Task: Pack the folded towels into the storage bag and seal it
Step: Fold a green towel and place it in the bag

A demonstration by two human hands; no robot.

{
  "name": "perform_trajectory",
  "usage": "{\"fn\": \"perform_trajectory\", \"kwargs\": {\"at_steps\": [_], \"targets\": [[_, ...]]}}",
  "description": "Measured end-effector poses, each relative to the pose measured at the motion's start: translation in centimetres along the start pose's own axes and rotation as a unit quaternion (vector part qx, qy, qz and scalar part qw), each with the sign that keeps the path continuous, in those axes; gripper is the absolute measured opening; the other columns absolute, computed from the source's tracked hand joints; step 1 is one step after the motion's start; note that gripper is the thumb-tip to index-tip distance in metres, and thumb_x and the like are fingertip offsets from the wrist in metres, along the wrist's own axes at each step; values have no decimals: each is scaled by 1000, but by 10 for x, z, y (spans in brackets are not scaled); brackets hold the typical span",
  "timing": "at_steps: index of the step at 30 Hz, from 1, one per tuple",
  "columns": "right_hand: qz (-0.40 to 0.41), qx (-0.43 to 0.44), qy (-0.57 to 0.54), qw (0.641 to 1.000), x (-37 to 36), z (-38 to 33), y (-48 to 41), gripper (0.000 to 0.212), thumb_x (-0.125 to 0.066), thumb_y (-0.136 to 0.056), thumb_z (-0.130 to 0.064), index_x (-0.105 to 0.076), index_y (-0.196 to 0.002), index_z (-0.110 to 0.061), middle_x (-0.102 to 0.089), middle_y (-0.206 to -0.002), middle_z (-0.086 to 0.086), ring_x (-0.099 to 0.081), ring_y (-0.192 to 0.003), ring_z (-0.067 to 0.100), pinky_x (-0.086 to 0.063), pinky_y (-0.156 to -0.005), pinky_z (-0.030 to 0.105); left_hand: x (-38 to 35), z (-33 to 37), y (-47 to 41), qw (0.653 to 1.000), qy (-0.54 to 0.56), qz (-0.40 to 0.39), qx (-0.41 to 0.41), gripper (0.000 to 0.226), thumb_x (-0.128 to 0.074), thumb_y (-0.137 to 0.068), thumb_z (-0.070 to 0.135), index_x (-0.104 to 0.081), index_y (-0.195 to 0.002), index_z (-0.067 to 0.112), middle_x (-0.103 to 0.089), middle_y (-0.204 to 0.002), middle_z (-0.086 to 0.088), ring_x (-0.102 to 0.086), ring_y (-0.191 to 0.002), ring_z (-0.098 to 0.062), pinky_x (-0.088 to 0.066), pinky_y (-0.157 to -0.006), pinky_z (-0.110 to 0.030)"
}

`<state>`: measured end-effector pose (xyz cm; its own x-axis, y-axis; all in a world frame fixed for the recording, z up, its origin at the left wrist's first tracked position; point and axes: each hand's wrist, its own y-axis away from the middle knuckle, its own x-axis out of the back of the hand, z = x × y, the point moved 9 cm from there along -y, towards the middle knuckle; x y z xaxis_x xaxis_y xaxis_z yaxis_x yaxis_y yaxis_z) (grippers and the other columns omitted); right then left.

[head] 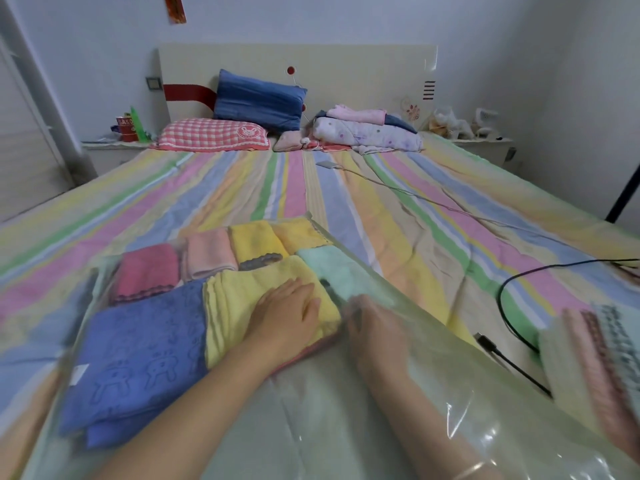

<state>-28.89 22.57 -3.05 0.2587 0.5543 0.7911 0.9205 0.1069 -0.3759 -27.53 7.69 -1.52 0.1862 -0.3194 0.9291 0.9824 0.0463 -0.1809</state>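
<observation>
Towels (pixel 138 341) in bag (pixel 311 427); cup (pixel 126 128) reads "ASO" (partial).

Upper left of frame, on red cup (pixel 125 128): white capitals across a band, seemingly "ASO", with an unclear letter before them. Lower left, on white tag (pixel 79 372) beside blue towel (pixel 138 358): too blurred to read. Top left, on red strip (pixel 175 8) stuck to wall: marks too small to make out.
</observation>
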Motion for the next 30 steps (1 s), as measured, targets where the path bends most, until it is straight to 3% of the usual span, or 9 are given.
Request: {"fn": "perform_trajectory", "kwargs": {"at_steps": [3,6,9,15,17,20,23,27,30], "targets": [[-28,95,38,994,-21,-15,9,15,-45,-79,-17,-59,-80,-21,-62,-87,-4,-62,-87,23,-38,-73,29,-3,5,6,999,-31,-18,-19,50,-28,-102,38,-33,-149,22,-24,-159,1,-18,-148,-14,-14,-120,-36],[-71,122,92,986,-26,-7,17,27,-43,-83,-25,-64,-98,-18,-65,-104,-1,-61,-103,25,-45,-91,35,-3,11,15,999,-19,-19,-35,49,-29,-102,38,-33,-149,22,-25,-159,0,-18,-147,-14,-15,-120,-35],[-107,136,144,974,-17,-1,40,42,-37,-84,-37,-63,-109,-16,-63,-114,1,-58,-111,26,-46,-96,42,-2,25,29,998,13,-26,-52,50,-31,-102,37,-32,-149,20,-26,-159,0,-18,-147,-13,-16,-119,-30],[-64,167,124,976,48,13,121,63,-18,-99,-46,-72,-95,-15,-71,-104,0,-69,-96,21,-58,-77,32,9,89,63,992,70,-16,-101,59,-24,-95,44,-30,-150,22,-23,-160,0,-15,-148,-12,-13,-120,-30],[-89,155,92,980,65,32,148,68,-8,-103,-45,-69,-101,-15,-64,-123,-7,-64,-110,16,-51,-88,24,11,124,78,986,114,-14,-124,57,-27,-96,44,-34,-148,23,-25,-159,2,-15,-148,-10,-12,-120,-29],[-188,138,139,962,97,58,188,62,-9,-100,-40,-60,-123,-14,-50,-139,0,-52,-125,24,-10,-115,20,14,182,106,970,167,-19,-176,44,-41,-101,33,-42,-143,24,-34,-154,5,-25,-144,-9,-16,-119,-28],[-265,99,92,955,138,74,220,58,-33,-84,-26,-43,-140,-20,-43,-146,2,-40,-134,21,-30,-112,28,7,227,134,958,186,-45,-215,38,-45,-99,33,-50,-137,27,-45,-146,11,-39,-135,-8,-26,-112,-23],[-175,72,52,981,203,81,227,47,-43,-83,-18,-58,-127,-30,-63,-124,-11,-57,-114,9,-45,-95,27,-13,260,160,949,201,-104,-220,33,-49,-96,30,-57,-128,28,-57,-131,13,-50,-122,-7,-39,-103,-25],[-14,26,35,999,267,99,224,26,-59,-85,-12,-70,-97,-31,-69,-91,-19,-62,-83,3,-50,-71,24,-21,278,170,946,193,-123,-229,33,-50,-95,28,-58,-128,27,-60,-129,12,-53,-119,-7,-42,-102,-27]]}}
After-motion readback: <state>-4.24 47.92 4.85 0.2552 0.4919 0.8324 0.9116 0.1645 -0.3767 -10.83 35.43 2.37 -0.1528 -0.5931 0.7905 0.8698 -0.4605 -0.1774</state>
